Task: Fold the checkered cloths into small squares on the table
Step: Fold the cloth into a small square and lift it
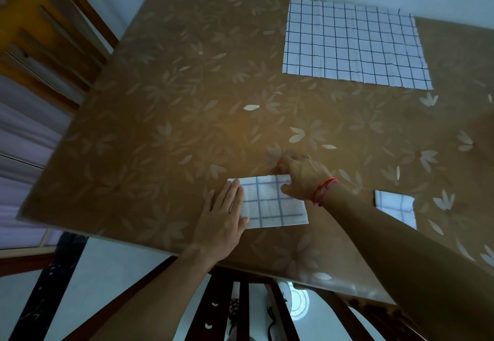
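**Two hands at a half-folded cloth on a leaf-patterned table**

A brown table point(187, 100) printed with pale leaves and flowers fills the view, its glossy top catching soft light. Near its front edge lies the folded checkered cloth point(270, 204), a small white rectangle with a dark grid. The left hand point(224, 215) lies flat on the cloth's left end, fingers straight and pressed together. The right hand point(304, 175) (a red thread bracelet point(324, 188) at the wrist) curls its fingers over the far right corner, thumb on top.

A larger spread cloth point(352, 44) lies flat at the table's far right, well apart. A small folded cloth point(393, 204) sits to the right, partly hidden by the right forearm. Bare tabletop stretches wide to the left and centre.

A wooden chair point(45, 28) stands at the far left corner; a dark slatted chair back point(240, 308) is tucked at the front edge, over pale floor point(107, 268).
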The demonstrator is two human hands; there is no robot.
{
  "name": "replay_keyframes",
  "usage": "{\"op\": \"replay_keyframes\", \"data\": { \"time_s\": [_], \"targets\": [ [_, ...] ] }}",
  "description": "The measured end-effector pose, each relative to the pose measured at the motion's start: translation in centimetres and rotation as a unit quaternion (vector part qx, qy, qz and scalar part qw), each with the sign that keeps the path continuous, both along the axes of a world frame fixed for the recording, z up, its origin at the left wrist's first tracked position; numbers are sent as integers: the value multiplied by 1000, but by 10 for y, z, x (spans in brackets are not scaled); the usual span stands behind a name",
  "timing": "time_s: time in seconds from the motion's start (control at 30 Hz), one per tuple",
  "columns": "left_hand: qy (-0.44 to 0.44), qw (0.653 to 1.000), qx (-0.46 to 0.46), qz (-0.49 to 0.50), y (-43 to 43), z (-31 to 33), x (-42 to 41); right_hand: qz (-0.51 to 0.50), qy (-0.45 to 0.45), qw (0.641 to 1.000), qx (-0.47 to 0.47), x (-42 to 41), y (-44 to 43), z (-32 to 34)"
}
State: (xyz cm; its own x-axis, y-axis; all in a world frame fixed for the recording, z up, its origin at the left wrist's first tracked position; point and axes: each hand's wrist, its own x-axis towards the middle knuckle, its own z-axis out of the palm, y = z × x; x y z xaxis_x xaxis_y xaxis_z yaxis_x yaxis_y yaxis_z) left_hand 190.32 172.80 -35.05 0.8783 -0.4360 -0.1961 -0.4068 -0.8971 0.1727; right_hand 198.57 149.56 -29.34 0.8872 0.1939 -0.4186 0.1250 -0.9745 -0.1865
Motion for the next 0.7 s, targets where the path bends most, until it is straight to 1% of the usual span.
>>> {"op": "replay_keyframes", "data": {
  "time_s": [0.2,0.33,0.4,0.5,0.6,0.7],
  "targets": [
    [8,1000,-4,-2,1,-1,-1,-52,61,997,3,2,-1,-8],
    [3,1000,-5,-2,1,0,0,-47,60,997,-1,1,-3,-8],
    [3,1000,-5,-3,1,0,0,-59,64,996,28,-1,-5,-8],
    [0,1000,-11,-4,1,0,1,-108,60,988,95,-2,-7,-8],
    [0,1000,-18,-6,1,3,3,-126,48,985,111,-4,-7,-4],
    [3,999,-37,-7,0,5,5,-174,50,974,137,-10,-8,0]
  ]
}}
